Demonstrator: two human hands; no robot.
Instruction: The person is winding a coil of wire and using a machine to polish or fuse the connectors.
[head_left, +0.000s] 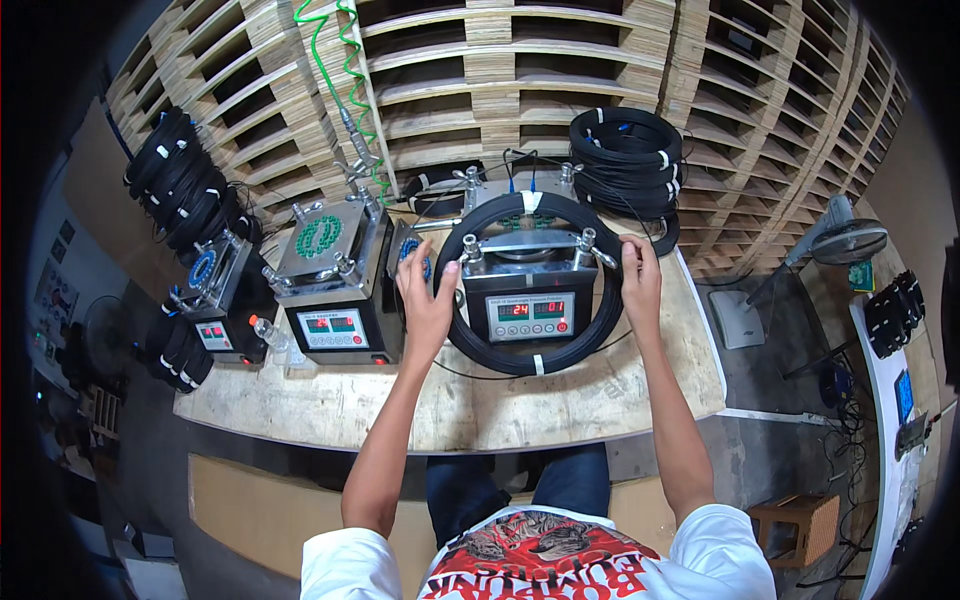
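A coil of black cable (pixel 537 364), bound with white ties, rings the front of a polishing machine (pixel 531 315) with lit red and green digits. Its lower edge meets the wooden table, and the machine's clamp knobs show inside the loop. At the coil's left side is my left hand (pixel 425 300), fingers spread, its thumb against the cable. My right hand (pixel 641 285) is at the opposite side with fingers raised and thumb by the coil's edge; its far side is hidden. Two blue connectors (pixel 522 186) stand above the coil, on thin black leads.
Two similar machines (pixel 334 325) stand to the left, beside a clear bottle with an orange cap (pixel 266 332). Stacked black coils (pixel 626 170) sit at the back right, others (pixel 180 180) at far left. Wooden pallets (pixel 520 90) rise behind the table (pixel 400 415). A fan (pixel 845 240) stands right.
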